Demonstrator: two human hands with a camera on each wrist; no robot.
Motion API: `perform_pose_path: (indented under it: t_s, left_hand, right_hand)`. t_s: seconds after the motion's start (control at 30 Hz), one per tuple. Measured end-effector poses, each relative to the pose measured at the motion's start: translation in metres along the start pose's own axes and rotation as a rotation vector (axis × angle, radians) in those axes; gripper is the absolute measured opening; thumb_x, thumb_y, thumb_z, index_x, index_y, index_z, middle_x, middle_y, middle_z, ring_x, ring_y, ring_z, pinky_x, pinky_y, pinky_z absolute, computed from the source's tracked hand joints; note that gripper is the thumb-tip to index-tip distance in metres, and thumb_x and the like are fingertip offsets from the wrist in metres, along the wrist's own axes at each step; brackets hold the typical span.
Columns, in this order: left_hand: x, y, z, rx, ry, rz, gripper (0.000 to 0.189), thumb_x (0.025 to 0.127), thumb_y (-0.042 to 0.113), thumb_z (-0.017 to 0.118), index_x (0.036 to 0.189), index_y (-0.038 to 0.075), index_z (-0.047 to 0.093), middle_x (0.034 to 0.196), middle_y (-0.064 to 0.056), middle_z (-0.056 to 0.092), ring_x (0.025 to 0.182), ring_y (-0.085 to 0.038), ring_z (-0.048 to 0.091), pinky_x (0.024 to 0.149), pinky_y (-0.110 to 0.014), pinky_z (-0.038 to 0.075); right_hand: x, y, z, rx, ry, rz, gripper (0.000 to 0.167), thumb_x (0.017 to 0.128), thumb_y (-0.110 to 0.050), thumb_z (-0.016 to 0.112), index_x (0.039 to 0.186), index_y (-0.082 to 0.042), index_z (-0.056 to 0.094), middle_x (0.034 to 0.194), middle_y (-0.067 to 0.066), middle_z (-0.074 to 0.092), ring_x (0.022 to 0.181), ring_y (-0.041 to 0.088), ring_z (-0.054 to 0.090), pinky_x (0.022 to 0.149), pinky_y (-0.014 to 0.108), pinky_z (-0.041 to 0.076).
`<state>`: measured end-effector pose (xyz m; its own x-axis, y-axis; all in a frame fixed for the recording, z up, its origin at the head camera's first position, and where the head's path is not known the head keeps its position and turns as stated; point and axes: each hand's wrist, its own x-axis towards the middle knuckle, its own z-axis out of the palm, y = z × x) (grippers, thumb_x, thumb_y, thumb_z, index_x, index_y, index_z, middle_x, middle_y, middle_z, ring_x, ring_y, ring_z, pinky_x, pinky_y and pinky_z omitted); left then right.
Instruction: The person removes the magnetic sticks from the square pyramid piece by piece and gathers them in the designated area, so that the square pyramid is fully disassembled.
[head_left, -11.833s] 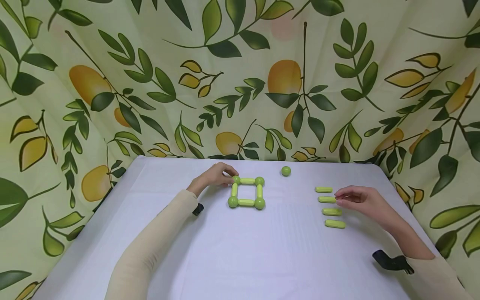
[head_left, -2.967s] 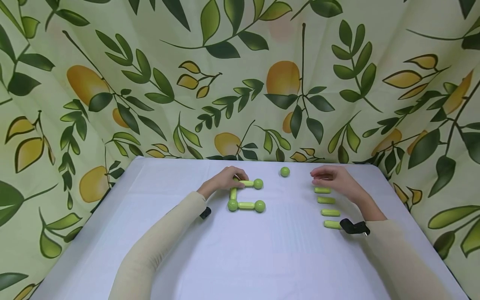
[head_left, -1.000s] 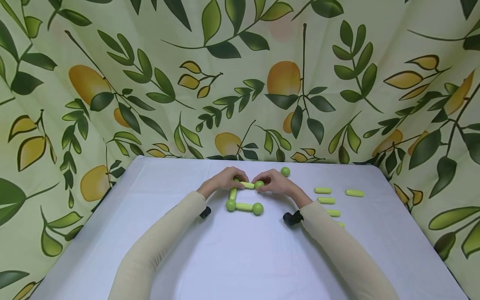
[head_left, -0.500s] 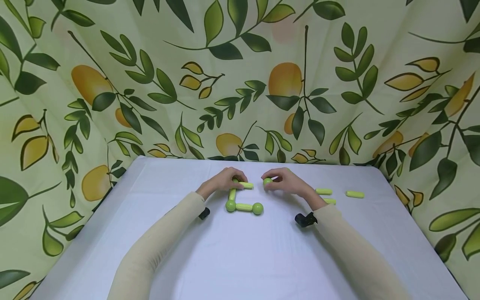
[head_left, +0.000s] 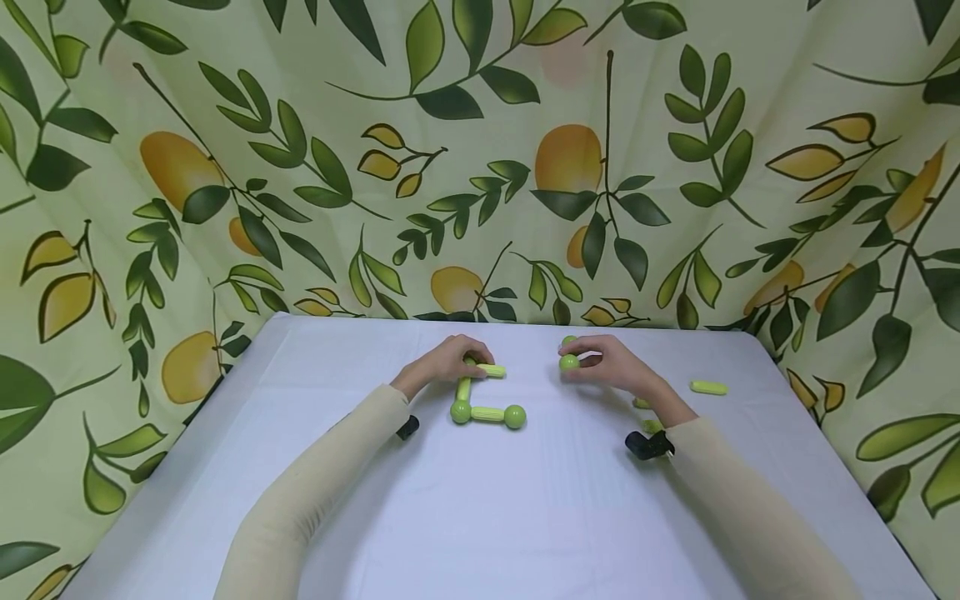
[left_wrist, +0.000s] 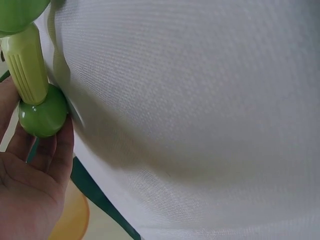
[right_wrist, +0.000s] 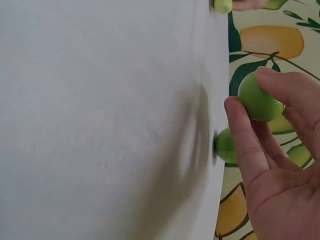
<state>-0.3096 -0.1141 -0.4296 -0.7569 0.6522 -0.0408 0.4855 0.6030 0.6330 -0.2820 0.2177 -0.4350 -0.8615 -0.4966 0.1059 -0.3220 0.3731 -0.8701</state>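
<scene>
My left hand (head_left: 452,358) grips the green ball (left_wrist: 42,111) at the far left corner of a joined frame of balls and rods. One light-green rod (head_left: 491,371) sticks out rightward from that corner, its right end bare. Another rod (head_left: 464,390) runs down to the near left ball (head_left: 461,412), where a third rod (head_left: 487,414) leads to the near right ball (head_left: 514,417). Between thumb and fingers, my right hand (head_left: 609,364) pinches a loose green ball (right_wrist: 260,99), lifted above the table.
A second loose ball (right_wrist: 226,146) sits on the table just behind the right hand. One rod (head_left: 708,387) lies far right; others, such as this rod (head_left: 651,426), are partly hidden by the right arm. A leaf-patterned curtain (head_left: 480,167) stands behind the white table (head_left: 450,517).
The square's right rod came off and now lies far right. My right hand then pulled the far right ball off its rod and carried it rightward. The left hand keeps its corner grip.
</scene>
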Motion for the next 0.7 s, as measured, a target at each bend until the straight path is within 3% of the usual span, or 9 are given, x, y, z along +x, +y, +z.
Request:
perform_pose_path:
  t_s: [0.23,0.47,0.7]
  left_hand:
    - [0.000,-0.002,0.000,0.006,0.000,0.004,0.015,0.091,0.003,0.076,0.106,0.007,0.076,0.102,0.001,0.072,0.097,-0.013,0.064,0.091,-0.029,0.050]
    - [0.000,-0.002,-0.001,-0.006,-0.003,-0.005,0.015,0.092,0.003,0.076,0.106,0.006,0.076,0.102,0.000,0.072,0.097,-0.014,0.064,0.091,-0.030,0.051]
    - [0.001,-0.002,0.000,-0.004,-0.005,-0.002,0.016,0.092,0.003,0.076,0.107,0.006,0.076,0.103,0.000,0.072,0.097,-0.014,0.064,0.092,-0.030,0.050]
  right_hand:
    - [-0.008,0.009,-0.010,-0.043,0.034,0.008,0.041,0.085,0.000,0.082,0.122,0.008,0.066,0.125,0.024,0.064,0.111,0.037,0.063,0.093,0.036,0.054]
    - [-0.004,0.012,-0.005,-0.058,0.060,0.019,0.037,0.084,0.003,0.082,0.117,0.009,0.068,0.117,0.024,0.066,0.104,0.038,0.066,0.089,0.032,0.055]
    - [0.000,0.012,0.004,-0.106,0.105,0.078,0.034,0.083,0.004,0.082,0.115,0.008,0.069,0.114,0.023,0.067,0.100,0.038,0.068,0.089,0.041,0.056]
